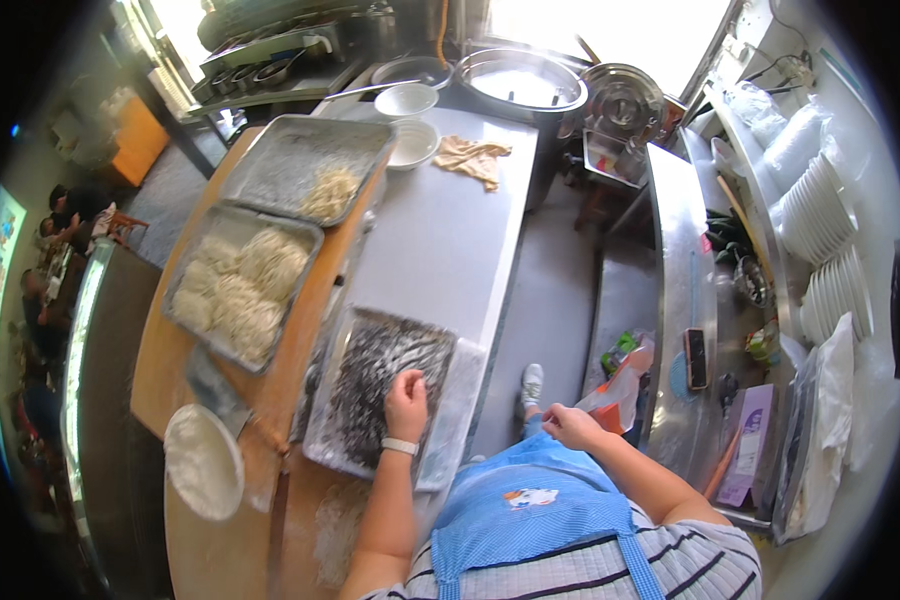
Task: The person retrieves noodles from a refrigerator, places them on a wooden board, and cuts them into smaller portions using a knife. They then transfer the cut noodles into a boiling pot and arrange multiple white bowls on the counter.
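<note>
My left hand (406, 405), with a pale watch on its wrist, hovers over a metal tray (330, 442) whose dark bottom is dusted with white flour. Its fingers are curled together, and nothing shows in them. My right hand (572, 427) is beside the blue apron (525, 480) with its fingers bent; whether they pinch anything is hidden. Left of the floured tray, a second tray (171, 304) holds several heaps of fresh noodles (247, 289). Beyond it, a third tray (270, 161) has one small noodle pile (331, 193). A cleaver (217, 390) with a wooden handle lies nearby.
A bowl of flour (202, 461) stands at the wooden board's left edge. White bowls (406, 100), a cloth (471, 159) and a large steaming pot (525, 79) are at the far end. On the right, shelving holds stacked plates (817, 210) and a phone (696, 358).
</note>
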Demonstrator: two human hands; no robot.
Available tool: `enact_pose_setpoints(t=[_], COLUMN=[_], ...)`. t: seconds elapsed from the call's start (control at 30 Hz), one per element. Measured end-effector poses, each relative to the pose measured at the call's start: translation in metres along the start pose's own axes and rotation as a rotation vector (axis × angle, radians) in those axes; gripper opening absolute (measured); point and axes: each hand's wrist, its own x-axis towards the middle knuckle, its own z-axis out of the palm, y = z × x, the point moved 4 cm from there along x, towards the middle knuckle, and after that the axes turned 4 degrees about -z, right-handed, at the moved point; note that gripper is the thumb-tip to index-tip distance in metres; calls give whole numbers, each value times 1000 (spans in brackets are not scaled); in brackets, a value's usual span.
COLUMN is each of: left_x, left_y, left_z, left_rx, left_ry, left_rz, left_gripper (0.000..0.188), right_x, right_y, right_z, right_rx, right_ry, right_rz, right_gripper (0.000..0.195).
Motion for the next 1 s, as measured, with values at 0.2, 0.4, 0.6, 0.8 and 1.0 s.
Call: enact_pose_setpoints(t=[0.2, 0.4, 0.6, 0.8, 1.0], left_x=[71, 158, 233, 312, 493], left_y=[35, 51, 118, 105, 113], left_z=[73, 188, 266, 305, 301], left_rx=[33, -71, 137, 296, 379], left_ry=[-12, -240, -444, -536, -230], left_rz=[1, -128, 66, 52, 191], left_gripper=[16, 16, 19, 21, 24], right_x=[84, 163, 216, 280, 371], right_y=[44, 65, 77, 68, 61], right_z=[-71, -189, -286, -317, -407], right_rx=[-119, -181, -280, -169, -138], right_ry=[-89, -26, 95, 15, -20], right_rz=[-45, -33, -52, -138, -197], right_gripper=[27, 26, 28, 28, 25])
